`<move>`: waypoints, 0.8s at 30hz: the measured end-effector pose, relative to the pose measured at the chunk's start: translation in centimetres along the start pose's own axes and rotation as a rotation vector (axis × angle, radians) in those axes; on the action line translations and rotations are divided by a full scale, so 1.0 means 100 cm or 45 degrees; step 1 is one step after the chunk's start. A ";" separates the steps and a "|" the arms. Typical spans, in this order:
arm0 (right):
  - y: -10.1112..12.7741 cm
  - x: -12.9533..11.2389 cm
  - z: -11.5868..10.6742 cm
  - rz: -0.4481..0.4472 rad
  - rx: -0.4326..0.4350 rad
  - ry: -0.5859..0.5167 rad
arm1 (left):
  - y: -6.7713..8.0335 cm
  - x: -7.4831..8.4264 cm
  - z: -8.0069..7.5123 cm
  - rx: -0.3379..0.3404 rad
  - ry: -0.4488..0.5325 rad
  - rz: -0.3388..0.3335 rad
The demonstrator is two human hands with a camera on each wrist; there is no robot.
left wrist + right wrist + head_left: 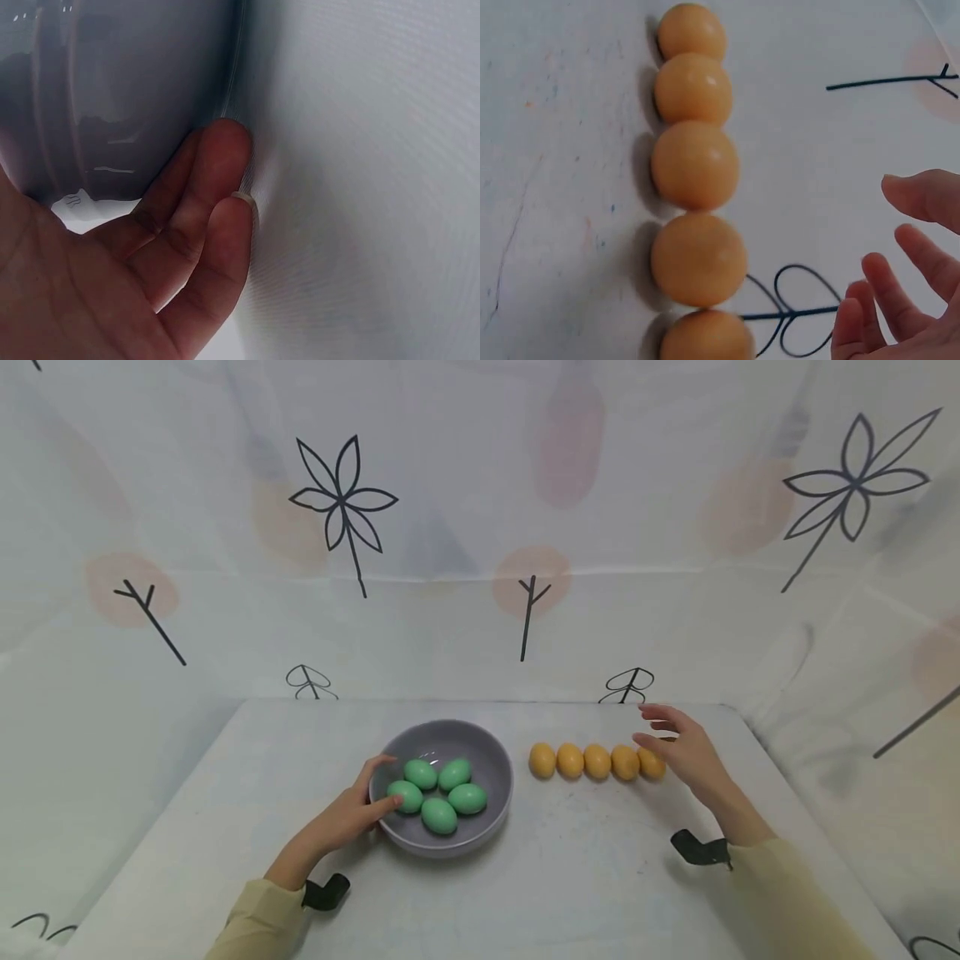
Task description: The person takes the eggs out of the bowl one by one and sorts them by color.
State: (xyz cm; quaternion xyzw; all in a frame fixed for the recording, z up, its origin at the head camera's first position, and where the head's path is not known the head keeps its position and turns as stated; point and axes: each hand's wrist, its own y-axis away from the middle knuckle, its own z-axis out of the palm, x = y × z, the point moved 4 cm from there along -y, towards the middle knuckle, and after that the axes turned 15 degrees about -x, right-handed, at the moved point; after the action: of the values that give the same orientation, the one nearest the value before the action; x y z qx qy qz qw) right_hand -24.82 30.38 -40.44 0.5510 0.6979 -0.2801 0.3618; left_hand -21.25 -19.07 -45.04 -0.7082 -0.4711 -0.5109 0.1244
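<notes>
From the head, left hand (pixel 348 814) grips the left side of a grey bowl (pixel 450 739) of green eggs (pixel 438 816) on the counter (pixel 562 877); right hand (pixel 688 758), empty, loosely spread, hovers by the row's right end. Left wrist: fingers (pixel 221 161) curl by the bowl's outside. Right wrist: orange eggs (pixel 695 166) lined up, fingers apart from them.

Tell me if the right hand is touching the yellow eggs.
Apart. The right wrist view shows it: pale background lies plainly between the right hand's fingers and the yellow eggs.

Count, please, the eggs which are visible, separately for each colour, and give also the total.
Green eggs: 5
Orange eggs: 5
Total: 10 visible; the right end of the orange row is partly hidden, so I cannot tell whether more lie there.
</notes>
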 end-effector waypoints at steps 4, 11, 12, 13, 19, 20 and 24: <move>-0.008 -0.022 0.014 -0.071 -0.067 -0.008 | 0.000 0.001 0.000 -0.004 -0.017 -0.007; -0.024 -0.056 0.054 -0.164 -0.288 -0.054 | -0.001 -0.003 0.000 0.003 -0.023 -0.014; -0.027 -0.060 0.060 -0.178 -0.331 -0.064 | -0.002 -0.003 0.000 0.003 -0.024 -0.015; -0.029 -0.064 0.066 -0.194 -0.376 -0.073 | -0.002 -0.004 0.000 0.003 -0.022 -0.014; -0.040 -0.090 0.100 -0.289 -0.544 -0.078 | -0.002 -0.003 0.002 0.010 -0.012 -0.017; -0.042 -0.095 0.105 -0.305 -0.557 -0.074 | -0.002 -0.003 0.003 0.011 -0.012 -0.018; -0.053 -0.115 0.124 -0.383 -0.618 -0.065 | -0.002 -0.004 0.004 0.016 -0.008 -0.024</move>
State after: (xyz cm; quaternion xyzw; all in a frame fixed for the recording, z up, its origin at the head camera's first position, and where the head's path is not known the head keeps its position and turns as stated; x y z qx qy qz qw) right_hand -26.07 12.80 -38.29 0.3314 0.8091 -0.1693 0.4548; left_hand -21.20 -18.90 -45.57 -0.7044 -0.4814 -0.5070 0.1225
